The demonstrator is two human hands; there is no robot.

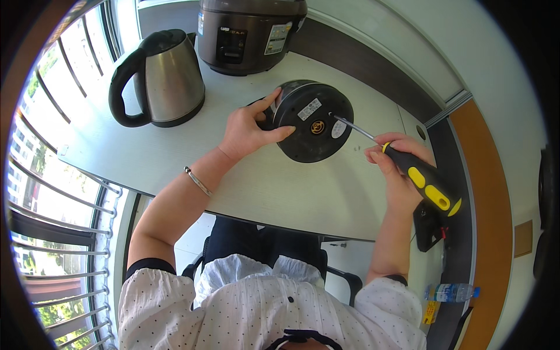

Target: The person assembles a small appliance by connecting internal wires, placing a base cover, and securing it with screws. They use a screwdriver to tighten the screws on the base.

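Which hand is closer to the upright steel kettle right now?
Left. The left hand is to the right of the steel kettle, gripping the black-based appliance; the right hand is farther right, holding the screwdriver.

I list from afar: pale counter [262, 189]; barred window [58, 186], left, daylit; white wall [493, 81], right; orange-brown panel [487, 169]; black chair armrest [352, 284].

Brown cooker [251, 44], top cut off
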